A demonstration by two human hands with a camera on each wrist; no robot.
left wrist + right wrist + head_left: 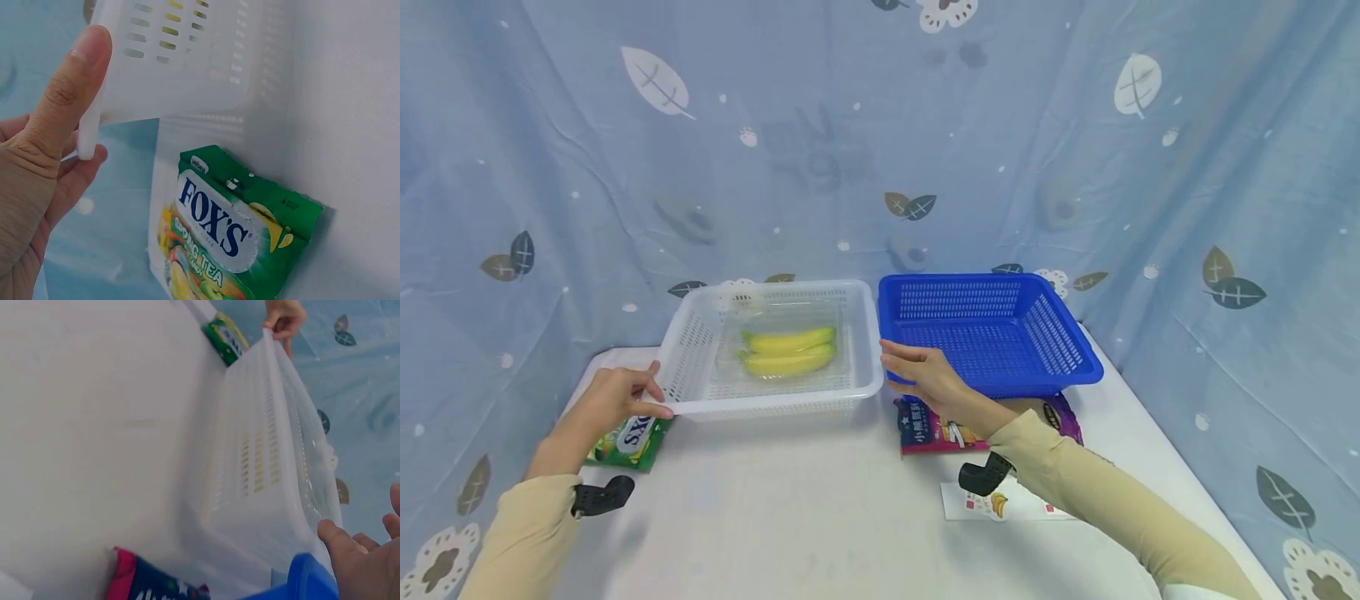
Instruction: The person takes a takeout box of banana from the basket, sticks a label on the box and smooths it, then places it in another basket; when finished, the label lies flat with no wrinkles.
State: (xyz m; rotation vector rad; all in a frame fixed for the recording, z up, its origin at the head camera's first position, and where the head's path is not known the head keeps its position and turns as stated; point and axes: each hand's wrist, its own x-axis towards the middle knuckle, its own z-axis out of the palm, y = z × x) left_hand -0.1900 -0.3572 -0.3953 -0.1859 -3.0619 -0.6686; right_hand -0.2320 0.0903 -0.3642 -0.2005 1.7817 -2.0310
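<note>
A white plastic basket (pixel 775 404) stands at the back of the table, with a clear bag (pixel 850 333) holding yellow bananas (pixel 786 360) inside. My left hand (pixel 613 396) pinches its front left corner, thumb outside the rim and fingertips under the lip in the left wrist view. Beside the basket's right rim is my right hand (pixel 928 375), its fingers fairly straight and the thumb tip touching or very near the rim. Below the left hand lies a green Fox's candy bag (pixel 231 225).
A blue basket (pixel 1075 377) adjoins the white one on the right. In front of it lie a purple and pink snack packet (pixel 925 429) and a white card with a banana picture (pixel 955 504), both partly behind the right arm. A blue patterned curtain (pixel 820 150) surrounds the table (pixel 760 517).
</note>
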